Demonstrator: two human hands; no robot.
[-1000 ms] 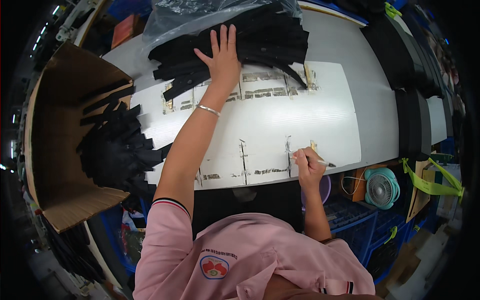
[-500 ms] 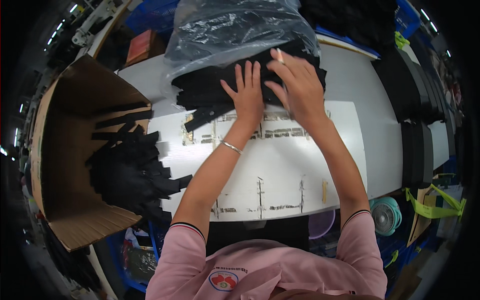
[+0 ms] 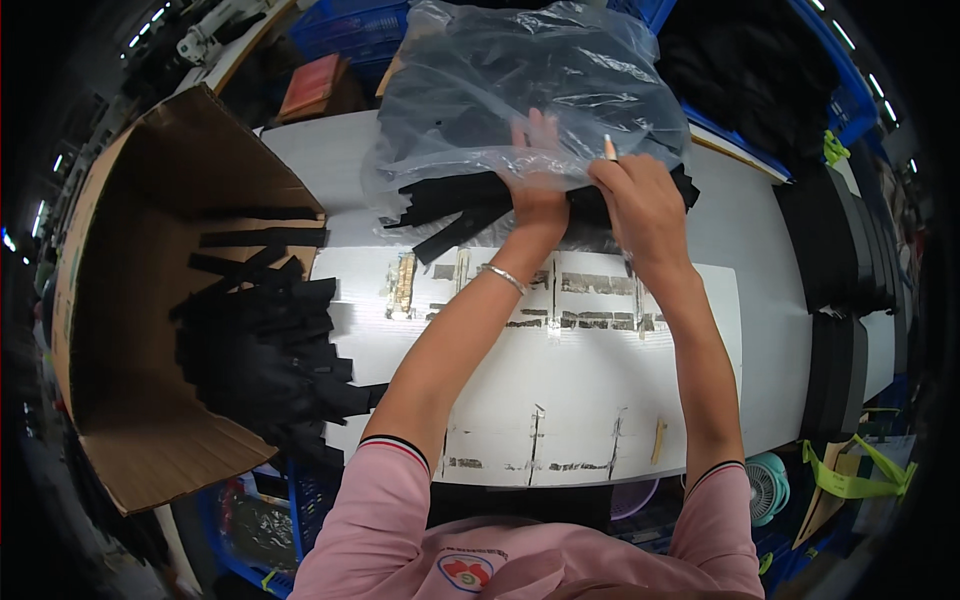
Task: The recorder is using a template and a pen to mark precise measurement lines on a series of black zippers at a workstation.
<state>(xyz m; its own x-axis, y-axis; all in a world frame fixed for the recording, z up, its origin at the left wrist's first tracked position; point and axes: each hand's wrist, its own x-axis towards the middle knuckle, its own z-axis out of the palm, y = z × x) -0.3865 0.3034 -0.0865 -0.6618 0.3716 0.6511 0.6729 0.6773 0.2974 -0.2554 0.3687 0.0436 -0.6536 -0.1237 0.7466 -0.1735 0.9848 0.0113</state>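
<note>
Clasping a pen [image 3: 609, 148], your right hand [image 3: 645, 205] touches the clear bag [image 3: 480, 95] of black strips [image 3: 462, 232] by the surface's [image 3: 770, 270] far edge; left hand [image 3: 540, 165] outspread beneath film. A carton [image 3: 140, 215] crowds the left end, blue crates [image 3: 345, 35] beyond.

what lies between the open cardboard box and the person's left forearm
In the head view, a heap of black strips spills from the cardboard box; past it, white work surface shows before the left forearm, except where one strip reaches close.
</note>
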